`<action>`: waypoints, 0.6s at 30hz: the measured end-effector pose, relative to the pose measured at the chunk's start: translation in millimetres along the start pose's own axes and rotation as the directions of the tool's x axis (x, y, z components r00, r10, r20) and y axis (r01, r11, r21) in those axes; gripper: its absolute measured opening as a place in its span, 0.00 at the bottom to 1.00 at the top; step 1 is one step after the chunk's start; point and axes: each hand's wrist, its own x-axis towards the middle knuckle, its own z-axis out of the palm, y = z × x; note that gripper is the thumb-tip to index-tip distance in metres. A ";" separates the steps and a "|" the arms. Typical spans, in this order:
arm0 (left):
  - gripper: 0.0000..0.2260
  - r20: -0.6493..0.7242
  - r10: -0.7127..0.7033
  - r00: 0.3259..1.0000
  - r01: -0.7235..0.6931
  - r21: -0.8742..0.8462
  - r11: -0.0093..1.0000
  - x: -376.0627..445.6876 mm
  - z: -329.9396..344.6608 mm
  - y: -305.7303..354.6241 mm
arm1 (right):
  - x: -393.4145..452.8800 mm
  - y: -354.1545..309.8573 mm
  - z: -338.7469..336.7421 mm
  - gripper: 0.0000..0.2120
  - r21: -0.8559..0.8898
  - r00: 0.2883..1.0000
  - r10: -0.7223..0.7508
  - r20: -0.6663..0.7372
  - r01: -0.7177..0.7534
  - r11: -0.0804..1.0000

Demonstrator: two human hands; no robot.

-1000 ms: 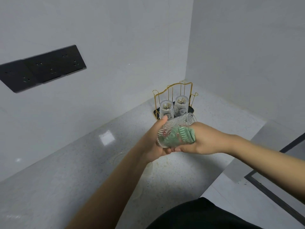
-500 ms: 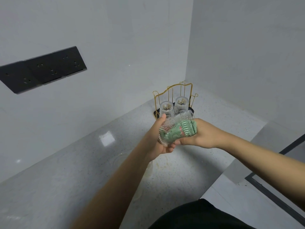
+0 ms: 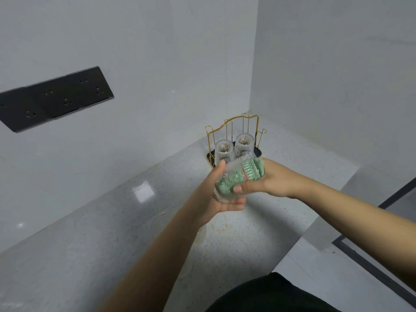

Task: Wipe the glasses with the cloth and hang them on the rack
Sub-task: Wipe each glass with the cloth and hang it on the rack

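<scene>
One ribbed glass [image 3: 234, 176] lies tilted in my hands above the counter [image 3: 112, 233]; my left hand [image 3: 216, 194] cups its base, my right hand [image 3: 267, 179] presses the green cloth [image 3: 238, 176] inside; slippery, fragile, so I'd grip the ribbed wall; two glasses [image 3: 234, 149] sit on the far rack [image 3: 234, 124].

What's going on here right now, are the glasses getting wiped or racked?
Wiping. The left hand grips a ribbed glass tipped on its side above the counter, and the right hand has the green cloth pushed inside it. Two other glasses already sit upside down on the gold rack in the corner.
</scene>
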 end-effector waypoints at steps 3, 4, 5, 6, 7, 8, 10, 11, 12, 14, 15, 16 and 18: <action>0.27 -0.111 0.186 0.976 -0.189 -0.021 0.982 2.7 0.8 -9.1 | 4.3 -0.4 0.4 0.08 0.305 0.997 0.066 -0.031 -0.053 0.951; 0.27 -0.122 0.206 0.971 -0.209 -0.014 0.978 3.5 0.9 -9.1 | 4.4 -0.7 1.7 0.09 0.317 0.998 0.065 -0.026 -0.054 0.947; 0.28 -0.116 0.195 0.974 -0.196 -0.002 0.981 4.3 -0.2 -8.1 | 2.5 -2.9 3.7 0.09 0.270 0.999 0.031 -0.016 -0.026 0.963; 0.27 -0.098 0.156 0.983 -0.158 -0.010 0.987 3.0 -0.5 -3.4 | -0.5 -5.6 6.6 0.10 0.181 1.000 -0.005 0.002 0.005 0.984; 0.26 -0.062 0.094 0.994 -0.096 -0.031 0.995 2.5 -2.8 1.4 | -2.7 -6.8 9.8 0.12 0.048 0.998 -0.052 0.020 0.051 0.998; 0.26 -0.006 0.020 1.000 -0.021 -0.066 0.998 0.2 -4.5 5.3 | -4.0 -5.3 12.6 0.14 -0.128 0.996 -0.083 0.034 0.087 0.988; 0.26 0.092 -0.100 0.991 0.109 -0.102 0.989 -1.9 -9.1 8.0 | -5.3 -0.1 15.0 0.14 -0.414 0.986 -0.152 0.066 0.166 0.895; 0.26 0.094 -0.122 0.988 0.130 -0.077 0.989 -3.1 -9.9 6.2 | -3.9 4.5 13.0 0.12 -0.451 0.984 -0.164 0.068 0.177 0.875; 0.26 0.074 -0.114 0.991 0.118 -0.040 0.992 -5.2 -9.8 4.3 | -3.5 3.3 12.5 0.11 -0.444 0.987 -0.151 0.049 0.156 0.882; 0.24 0.048 -0.001 0.999 0.002 -0.016 1.000 -6.3 -8.3 -4.2 | -3.1 -0.9 7.7 0.08 -0.225 0.998 -0.055 0.038 0.062 0.972; 0.22 0.041 0.084 0.996 -0.083 -0.027 0.996 -4.8 -8.9 -10.9 | -2.0 -3.0 4.2 0.07 -0.062 0.999 -0.033 0.031 0.035 0.997; 0.22 0.007 0.156 0.988 -0.155 -0.047 0.987 -4.9 -8.3 -14.6 | -2.2 -6.0 2.3 0.07 0.102 1.000 0.002 0.025 -0.005 0.995; 0.23 -0.049 0.220 0.974 -0.222 -0.043 0.974 -3.4 -8.9 -15.3 | -0.8 -1.8 1.2 0.09 0.253 0.998 0.042 0.041 -0.051 0.966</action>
